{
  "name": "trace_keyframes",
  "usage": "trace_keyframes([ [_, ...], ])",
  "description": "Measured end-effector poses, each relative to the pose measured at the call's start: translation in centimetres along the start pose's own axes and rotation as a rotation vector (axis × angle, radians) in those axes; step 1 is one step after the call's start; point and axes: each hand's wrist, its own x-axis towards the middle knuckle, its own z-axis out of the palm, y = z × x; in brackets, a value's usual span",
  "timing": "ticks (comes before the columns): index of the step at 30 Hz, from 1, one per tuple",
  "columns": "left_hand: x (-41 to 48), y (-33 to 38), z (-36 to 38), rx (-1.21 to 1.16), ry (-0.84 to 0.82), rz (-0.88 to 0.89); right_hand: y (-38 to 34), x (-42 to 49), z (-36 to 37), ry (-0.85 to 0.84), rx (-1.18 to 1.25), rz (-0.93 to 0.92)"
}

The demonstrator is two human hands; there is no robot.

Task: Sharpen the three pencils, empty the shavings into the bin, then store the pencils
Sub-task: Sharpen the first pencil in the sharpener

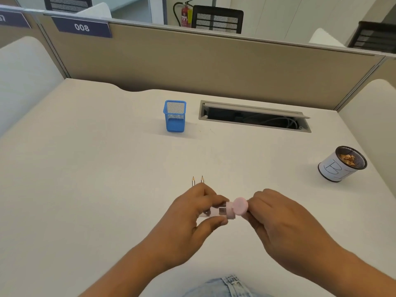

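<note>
**Closing up the sharpener over the desk's near edge**

We hold the sharpener [222, 211] in the air just above the near edge of the desk [107, 168], roughly at its middle. Our left hand [192, 219] pinches the clear shavings cup between thumb and fingers; our right hand [278, 219] grips the pink cap end, where a round pink lid [240, 206] faces us. Whether a pencil is inside that right fist, we cannot tell.

2 pencils [197, 181] lie side by side just beyond our left knuckles, points aimed at the far edge; only their tips show. The 3rd is not visible. The bin [340, 165], labelled and holding brown shavings, stands near the right edge. The blue mesh holder [175, 116] sits toward the far edge, beside the cable hatch [252, 118].

We judge the step to be working the cap against the cup. To do it well, we should keep the cup level, twist with the right hand only, and stay clear of the 2 pencils so they do not roll.
</note>
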Motion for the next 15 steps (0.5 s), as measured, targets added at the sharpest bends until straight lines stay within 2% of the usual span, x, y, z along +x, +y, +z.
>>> trace_keyframes([
  [2, -0.1, 0.1, 0.1, -0.002, 0.027, 0.030, 0.0, -0.2, -0.3, -0.034, 0.013, 0.012],
  [4, -0.3, -0.1, 0.4, -0.006, 0.057, 0.057, -0.2, 0.0, -0.5, -0.104, 0.134, 0.128],
  [8, -0.8, -0.7, 0.9, 0.081, 0.079, 0.109, -0.4, 1.0, 0.0, -0.356, 0.738, 0.617],
  [9, -0.9, -0.9, 0.8, 0.096, 0.072, 0.111, -0.3, 1.3, -0.1, -0.409, 0.855, 0.692],
  [10, -0.9, -1.0, 0.7, 0.093, 0.065, 0.098, -0.4, 1.6, -0.2, -0.434, 0.909, 0.708],
  [12, -0.7, -1.0, 0.4, 0.052, 0.059, 0.051, -0.5, 1.9, -0.4, -0.414, 0.863, 0.616],
  [15, -0.3, -0.7, -0.1, 0.006, 0.080, 0.008, -0.4, 1.7, -0.5, -0.231, 0.678, 0.387],
])
